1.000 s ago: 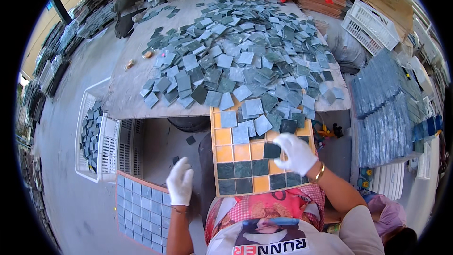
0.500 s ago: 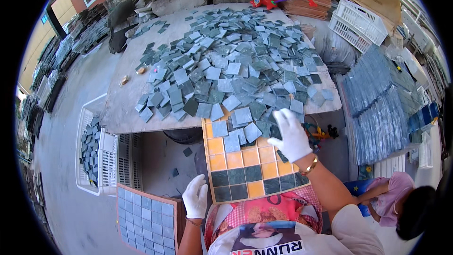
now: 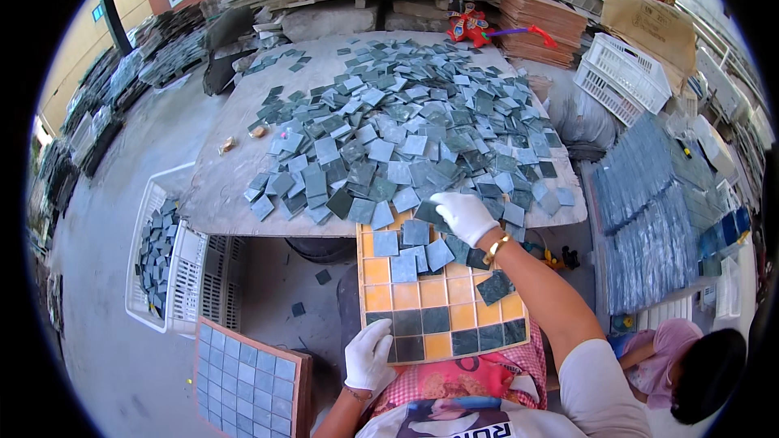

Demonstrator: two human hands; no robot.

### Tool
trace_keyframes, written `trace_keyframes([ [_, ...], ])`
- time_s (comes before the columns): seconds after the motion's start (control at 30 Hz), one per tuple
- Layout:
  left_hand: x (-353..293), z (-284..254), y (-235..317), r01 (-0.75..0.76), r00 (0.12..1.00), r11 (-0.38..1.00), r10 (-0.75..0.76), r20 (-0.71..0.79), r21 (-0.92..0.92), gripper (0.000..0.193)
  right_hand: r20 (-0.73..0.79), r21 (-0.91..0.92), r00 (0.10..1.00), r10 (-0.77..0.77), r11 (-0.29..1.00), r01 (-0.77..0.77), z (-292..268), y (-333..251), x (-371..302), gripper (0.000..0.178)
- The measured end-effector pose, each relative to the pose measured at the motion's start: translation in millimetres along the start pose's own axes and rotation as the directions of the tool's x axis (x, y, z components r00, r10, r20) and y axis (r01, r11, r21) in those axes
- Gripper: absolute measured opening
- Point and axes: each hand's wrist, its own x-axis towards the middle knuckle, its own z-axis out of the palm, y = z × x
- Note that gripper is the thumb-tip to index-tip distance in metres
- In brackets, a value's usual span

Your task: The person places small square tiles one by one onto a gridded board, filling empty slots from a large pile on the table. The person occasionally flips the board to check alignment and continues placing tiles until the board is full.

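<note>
My right hand [image 3: 464, 217], in a white glove, pinches a dark green stone tile [image 3: 427, 212] over the near edge of the tile heap [image 3: 398, 122]. In front of me is a yellow grid board [image 3: 377, 272]. Dark tiles [image 3: 436, 319] fill most of the cells in its two nearest rows, and one yellow cell [image 3: 438, 346] shows among them. Several loose grey-blue tiles [image 3: 403, 268] lie on its far part. One dark tile [image 3: 494, 287] sits tilted near its right edge. My gloved left hand [image 3: 369, 357] rests at the board's near left corner, fingers extended and partly covering tiles there.
A white crate [image 3: 174, 276] of small tiles stands at the left, by a filled grey tile panel [image 3: 243, 381]. Wrapped tile stacks [image 3: 649, 211] and white crates [image 3: 623, 69] line the right. A person [image 3: 682, 365] sits low at the right. A red toy [image 3: 471, 26] lies behind the heap.
My right hand has moved left and away from me, and now holds a dark tile. A tilted dark tile now shows at the board's right. My left hand has come right onto the board's corner.
</note>
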Motion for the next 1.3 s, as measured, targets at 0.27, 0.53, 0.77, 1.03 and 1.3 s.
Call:
trace_keyframes([
  [0.27,-3.6,-13.5,-13.4,0.010,0.991,1.000,-0.008,-0.132,0.013,0.020,0.422,0.562,0.879,0.221,0.697,-0.445,-48.5,-71.1,-73.3,0.022],
  [0.53,-2.6,-3.5,-7.6,-0.025,0.997,0.997,0.030,-0.076,0.068,0.021,0.428,0.297,0.894,0.132,0.914,-0.277,-13.6,-132.3,-170.2,0.021],
  [0.77,-3.5,18.7,10.7,-0.498,0.831,0.813,0.349,0.433,0.302,0.048,0.484,0.128,0.869,0.105,0.974,-0.189,-11.6,-143.7,-185.2,0.030],
  [1.03,5.0,25.3,2.1,-0.636,0.654,0.741,0.371,0.659,0.213,0.044,0.231,0.207,0.925,0.302,0.914,-0.350,-36.5,-90.6,-153.3,0.029],
  [1.3,81.4,46.5,28.6,-0.521,0.844,0.828,0.466,0.264,0.206,0.043,0.218,-0.337,0.872,0.439,0.872,-0.355,-40.3,-67.4,-58.0,0.038],
])
